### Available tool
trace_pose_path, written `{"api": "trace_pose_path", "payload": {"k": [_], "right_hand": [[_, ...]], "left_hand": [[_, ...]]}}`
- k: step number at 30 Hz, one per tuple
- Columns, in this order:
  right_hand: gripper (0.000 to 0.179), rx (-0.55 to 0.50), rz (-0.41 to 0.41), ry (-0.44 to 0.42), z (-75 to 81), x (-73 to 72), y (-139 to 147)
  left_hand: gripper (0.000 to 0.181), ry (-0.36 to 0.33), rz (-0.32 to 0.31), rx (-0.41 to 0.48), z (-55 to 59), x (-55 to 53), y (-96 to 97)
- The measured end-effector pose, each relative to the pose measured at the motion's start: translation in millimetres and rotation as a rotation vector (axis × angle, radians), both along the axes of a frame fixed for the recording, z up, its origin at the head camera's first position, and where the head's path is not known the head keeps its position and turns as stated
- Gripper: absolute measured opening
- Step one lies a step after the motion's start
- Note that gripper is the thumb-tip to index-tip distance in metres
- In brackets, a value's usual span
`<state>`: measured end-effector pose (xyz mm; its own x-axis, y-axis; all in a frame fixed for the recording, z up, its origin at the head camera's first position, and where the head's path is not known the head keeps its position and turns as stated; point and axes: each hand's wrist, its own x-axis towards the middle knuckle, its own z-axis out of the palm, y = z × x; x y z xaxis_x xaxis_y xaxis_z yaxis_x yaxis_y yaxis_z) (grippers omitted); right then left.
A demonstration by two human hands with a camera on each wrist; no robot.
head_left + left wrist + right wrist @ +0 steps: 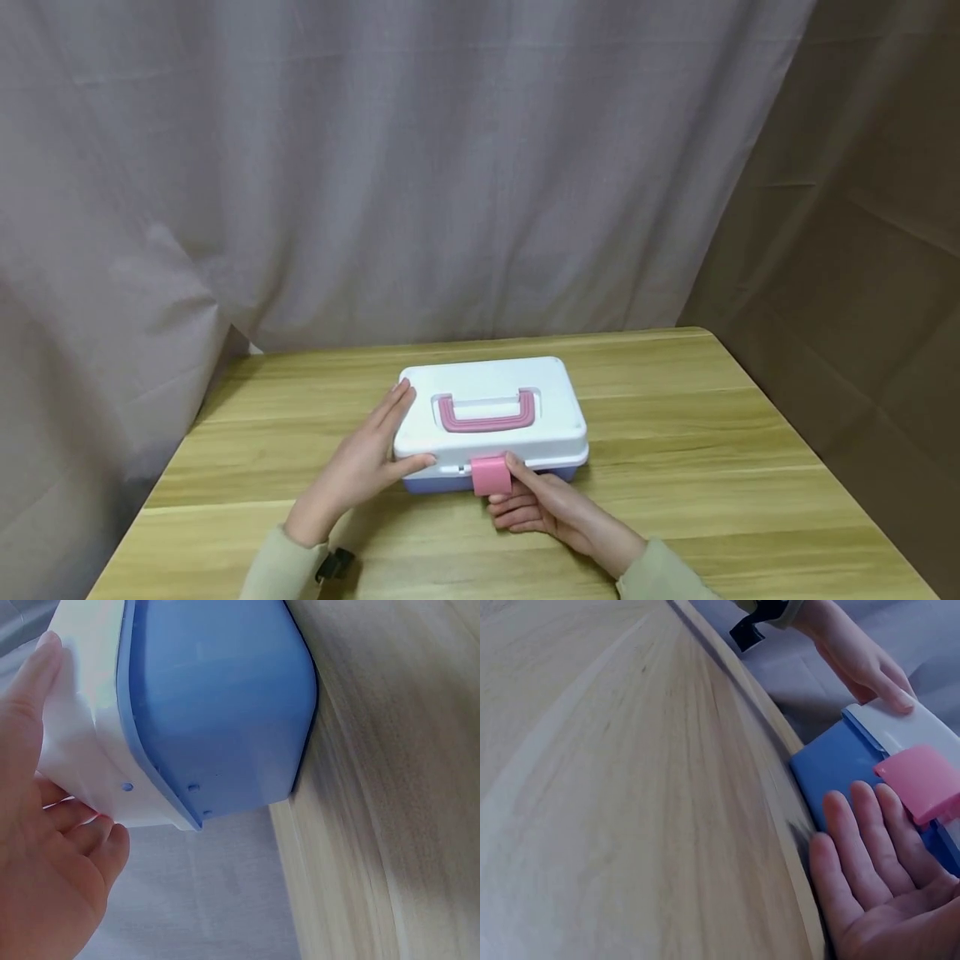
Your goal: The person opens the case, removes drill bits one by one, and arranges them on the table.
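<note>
A white-lidded storage box with a blue base sits closed on the table. Its pink carry handle lies folded flat on the lid. At the left end of the lid, my left hand holds on, thumb on the front and fingertips by the rear corner. A pink latch hangs over the front seam, tilted outward in the right wrist view. My right hand pinches the latch's right edge, thumb on top and fingers beneath, palm up. In the right wrist view that thumb is hidden.
The wooden table carries the box near its middle. Grey curtain hangs along the back and left, with a darker cloth on the right. A black strap piece sticks out at the left cuff.
</note>
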<state>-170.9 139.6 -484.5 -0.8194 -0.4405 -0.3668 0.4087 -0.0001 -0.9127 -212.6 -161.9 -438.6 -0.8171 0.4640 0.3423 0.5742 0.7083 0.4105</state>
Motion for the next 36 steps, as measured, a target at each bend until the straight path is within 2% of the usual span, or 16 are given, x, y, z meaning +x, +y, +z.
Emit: {"api": "trace_pose_path", "payload": {"k": [4, 11, 18, 28, 32, 36], "right_hand": [[0.074, -0.026, 0.05, -0.034, -1.0, -0.5, 4], [0.065, -0.041, 0.101, -0.046, 0.6, -1.2, 10], [0.049, -0.06, 0.157, 0.051, -4.4, -6.7, 21], [0.033, 0.039, 0.108, 0.141, -15.2, -4.3, 11], [0.035, 0.032, 0.077, 0.133, -14.7, -4.7, 8], [0.039, 0.022, 0.06, 0.141, -14.8, -4.6, 6]], "left_hand": [[0.1, 0.006, 0.001, 0.013, -0.9, 1.4, 0.7], [0.101, -0.01, 0.003, 0.0, 1.5, -0.8, -1.7], [0.101, -0.003, -0.003, -0.01, 3.2, -0.6, -2.3], [0.1, -0.002, -0.011, 0.0, -0.7, 2.3, -2.0], [0.099, 0.0, -0.024, 0.006, 0.5, -0.1, -1.0], [0.101, -0.007, -0.008, -0.001, 2.1, -1.0, -2.6]]}}
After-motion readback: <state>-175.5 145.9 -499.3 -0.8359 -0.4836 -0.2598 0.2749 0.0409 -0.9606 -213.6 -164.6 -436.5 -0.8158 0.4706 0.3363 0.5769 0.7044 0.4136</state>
